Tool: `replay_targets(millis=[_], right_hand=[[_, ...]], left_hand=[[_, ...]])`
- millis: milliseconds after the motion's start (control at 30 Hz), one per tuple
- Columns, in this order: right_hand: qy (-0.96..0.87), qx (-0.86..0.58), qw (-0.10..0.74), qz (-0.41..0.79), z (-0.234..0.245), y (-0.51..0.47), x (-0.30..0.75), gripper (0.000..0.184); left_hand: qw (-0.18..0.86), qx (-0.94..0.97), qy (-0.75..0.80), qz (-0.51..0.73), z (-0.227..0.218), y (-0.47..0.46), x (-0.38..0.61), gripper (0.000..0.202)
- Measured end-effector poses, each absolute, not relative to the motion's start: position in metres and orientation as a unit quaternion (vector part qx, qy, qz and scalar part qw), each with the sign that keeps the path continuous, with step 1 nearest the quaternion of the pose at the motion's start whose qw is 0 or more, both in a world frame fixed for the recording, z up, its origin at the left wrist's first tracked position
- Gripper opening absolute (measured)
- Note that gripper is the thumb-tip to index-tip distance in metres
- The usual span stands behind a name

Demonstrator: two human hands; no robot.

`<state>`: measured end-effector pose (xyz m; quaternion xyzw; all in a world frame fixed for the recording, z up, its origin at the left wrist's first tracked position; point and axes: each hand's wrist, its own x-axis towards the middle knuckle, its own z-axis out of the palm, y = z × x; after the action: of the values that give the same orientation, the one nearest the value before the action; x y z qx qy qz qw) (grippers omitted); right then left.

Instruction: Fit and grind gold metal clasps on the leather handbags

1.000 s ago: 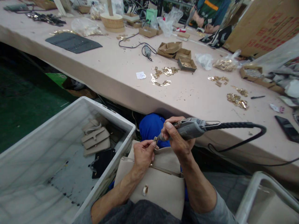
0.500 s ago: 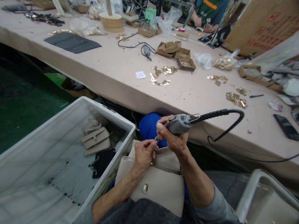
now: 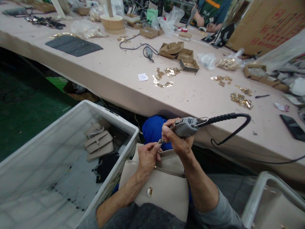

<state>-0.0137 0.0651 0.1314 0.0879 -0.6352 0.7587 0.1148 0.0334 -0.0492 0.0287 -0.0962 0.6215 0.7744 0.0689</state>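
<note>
A grey corded electric screwdriver (image 3: 185,128) is in my right hand (image 3: 179,143), its fingers wrapped round the body and the tip pointing down to the left. That tip meets a small gold metal fitting (image 3: 159,142) at the edge of the bag's flap (image 3: 168,161). My left hand (image 3: 146,158) pinches the flap edge at this fitting, partly covering it. The beige handbag (image 3: 166,190) lies on my lap with its flap raised. On its front panel sits a gold clasp piece (image 3: 149,191) with something white on it.
A white plastic bin (image 3: 114,117) at left holds beige bags (image 3: 100,144) and a dark piece. Gold fittings (image 3: 170,72), small cardboard boxes (image 3: 189,65) and a phone (image 3: 292,127) lie on the table (image 3: 124,82). A co-worker's hands (image 3: 211,27) show across it.
The screwdriver and my right hand have shifted very slightly right. My left hand keeps its pinch at the flap edge, and the view has moved a little.
</note>
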Motion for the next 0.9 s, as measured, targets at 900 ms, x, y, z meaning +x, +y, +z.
replay_targets(millis=[900], right_hand=[[-0.727, 0.06, 0.405, 0.552, 0.134, 0.178, -0.005, 0.008]], left_hand=[[-0.061, -0.084, 0.846, 0.523, 0.035, -0.028, 0.035, 0.031]])
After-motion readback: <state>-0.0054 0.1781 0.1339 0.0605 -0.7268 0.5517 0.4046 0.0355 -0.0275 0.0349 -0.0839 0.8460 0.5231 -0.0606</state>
